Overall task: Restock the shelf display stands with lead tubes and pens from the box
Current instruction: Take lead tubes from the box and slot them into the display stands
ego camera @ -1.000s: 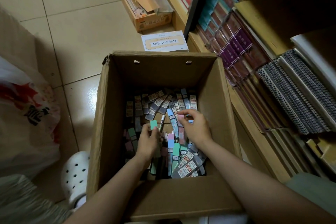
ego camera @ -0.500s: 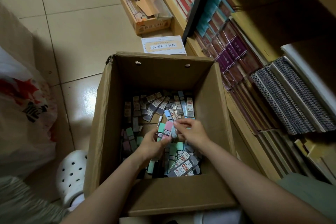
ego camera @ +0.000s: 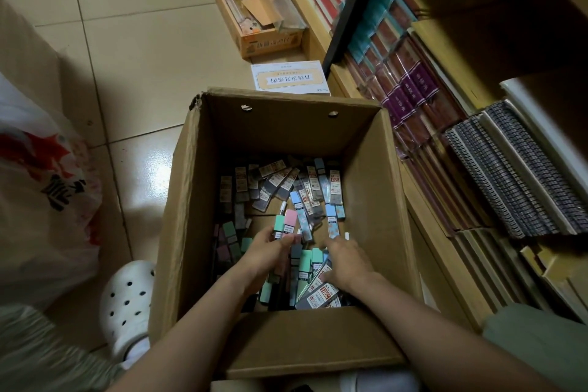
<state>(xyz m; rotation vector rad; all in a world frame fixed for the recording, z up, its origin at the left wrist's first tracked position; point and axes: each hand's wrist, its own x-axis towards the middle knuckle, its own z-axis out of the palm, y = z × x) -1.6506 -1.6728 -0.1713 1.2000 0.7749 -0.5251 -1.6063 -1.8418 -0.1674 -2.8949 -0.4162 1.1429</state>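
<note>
Floor box: held lead tubes upright

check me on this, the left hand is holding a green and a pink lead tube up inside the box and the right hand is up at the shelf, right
Not quite. The left hand does hold a green lead tube and a pink lead tube inside the box, but the head view shows the right hand down in the box among the tubes, not at the shelf.

Left hand grips lead tubes; right hand in box.
</note>
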